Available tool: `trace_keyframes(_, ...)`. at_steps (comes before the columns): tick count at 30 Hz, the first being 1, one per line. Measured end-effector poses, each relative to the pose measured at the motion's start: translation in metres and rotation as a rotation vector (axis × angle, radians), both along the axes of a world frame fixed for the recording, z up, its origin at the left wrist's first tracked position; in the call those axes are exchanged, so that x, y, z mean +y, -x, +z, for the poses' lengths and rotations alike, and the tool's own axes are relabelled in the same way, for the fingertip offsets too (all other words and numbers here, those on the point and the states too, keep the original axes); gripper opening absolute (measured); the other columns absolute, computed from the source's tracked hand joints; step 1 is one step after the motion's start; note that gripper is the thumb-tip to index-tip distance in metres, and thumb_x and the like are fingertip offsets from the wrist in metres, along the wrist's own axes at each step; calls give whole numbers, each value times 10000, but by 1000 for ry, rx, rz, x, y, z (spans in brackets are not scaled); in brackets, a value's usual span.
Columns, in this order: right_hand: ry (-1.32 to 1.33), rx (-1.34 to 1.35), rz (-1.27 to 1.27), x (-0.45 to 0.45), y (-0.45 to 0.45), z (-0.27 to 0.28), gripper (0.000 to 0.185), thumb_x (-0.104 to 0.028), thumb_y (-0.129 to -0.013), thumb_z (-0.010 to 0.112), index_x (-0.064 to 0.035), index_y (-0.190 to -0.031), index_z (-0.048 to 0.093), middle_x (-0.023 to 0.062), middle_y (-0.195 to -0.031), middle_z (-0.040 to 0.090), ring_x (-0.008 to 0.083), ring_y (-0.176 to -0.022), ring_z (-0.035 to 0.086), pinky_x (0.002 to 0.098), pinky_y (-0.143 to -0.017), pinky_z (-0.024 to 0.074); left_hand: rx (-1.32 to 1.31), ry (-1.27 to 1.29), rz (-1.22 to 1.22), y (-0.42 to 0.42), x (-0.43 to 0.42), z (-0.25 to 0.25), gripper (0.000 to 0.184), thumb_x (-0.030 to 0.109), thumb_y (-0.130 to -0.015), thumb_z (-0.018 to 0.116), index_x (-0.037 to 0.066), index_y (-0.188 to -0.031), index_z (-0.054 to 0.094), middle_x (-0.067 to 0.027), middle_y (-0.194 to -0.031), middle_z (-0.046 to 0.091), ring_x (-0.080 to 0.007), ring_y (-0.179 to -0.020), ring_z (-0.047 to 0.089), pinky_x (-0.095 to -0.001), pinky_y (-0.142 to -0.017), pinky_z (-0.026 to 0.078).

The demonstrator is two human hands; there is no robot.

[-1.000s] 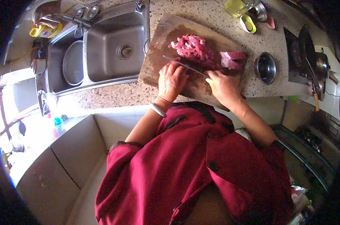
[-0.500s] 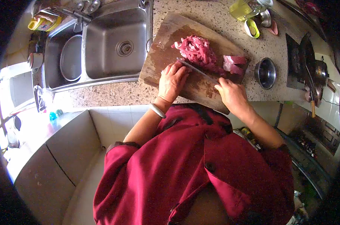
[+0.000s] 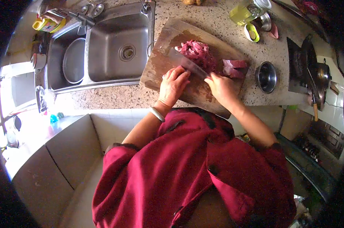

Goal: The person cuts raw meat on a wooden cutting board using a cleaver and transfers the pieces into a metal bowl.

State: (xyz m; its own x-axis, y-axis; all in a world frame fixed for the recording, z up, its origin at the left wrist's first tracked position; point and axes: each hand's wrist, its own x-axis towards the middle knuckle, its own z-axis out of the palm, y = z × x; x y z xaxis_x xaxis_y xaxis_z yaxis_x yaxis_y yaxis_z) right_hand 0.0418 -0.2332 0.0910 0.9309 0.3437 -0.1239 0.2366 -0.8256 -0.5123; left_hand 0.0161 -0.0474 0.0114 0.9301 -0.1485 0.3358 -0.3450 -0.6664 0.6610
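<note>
1. Right hand (image 3: 222,90) closed around the handle of the knife (image 3: 194,68), thumb side toward the blade. Firm hold, as seen from where I stand.
2. Blade slants across the board (image 3: 159,66), tip toward the sink (image 3: 117,36). Its flat is partly turned up and looks blurred.
3. Left hand (image 3: 171,87) palm down on the board, fingers bent and close together, tips just beside the blade. I can't tell whether they pinch anything; the underside is hidden. Pale bangle (image 3: 156,114) on that wrist.
4. Strips (image 3: 196,52) of red meat heaped mid-board, just beyond the knife. Some bits paler.
5. Chunks (image 3: 234,69) of the same meat at the board's right end, near the strips.
6. Metal bowl (image 3: 259,77) on the speckled counter (image 3: 107,95), right of the board.
7. Farther back: jar (image 3: 242,16) of yellowish liquid, tilted in my view, with a small green-rimmed dish (image 3: 251,32) near it.
</note>
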Motion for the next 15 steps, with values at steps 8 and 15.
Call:
trace_keyframes(8, 77, 83, 99, -21, 20, 28, 193, -178, -861, 556, 13, -884, 547, 203, -788, 598, 372, -715, 595, 438, -578, 464, 6, -4, 20, 3, 0, -8, 248, 145, -758, 628, 104, -998, 581, -73, -1074, 542, -272, -1022, 500, -376, -882, 400)
trace_keyframes(15, 63, -5, 125, -3, 8, -9, 204, -206, -878, 526, -8, -829, 521, 208, -690, 581, 395, -640, 587, 466, -545, 462, 79, -22, 22, 2, 0, -4, 266, 117, -759, 614, 72, -1018, 580, -90, -1100, 548, -296, -1030, 499, -375, -891, 414)
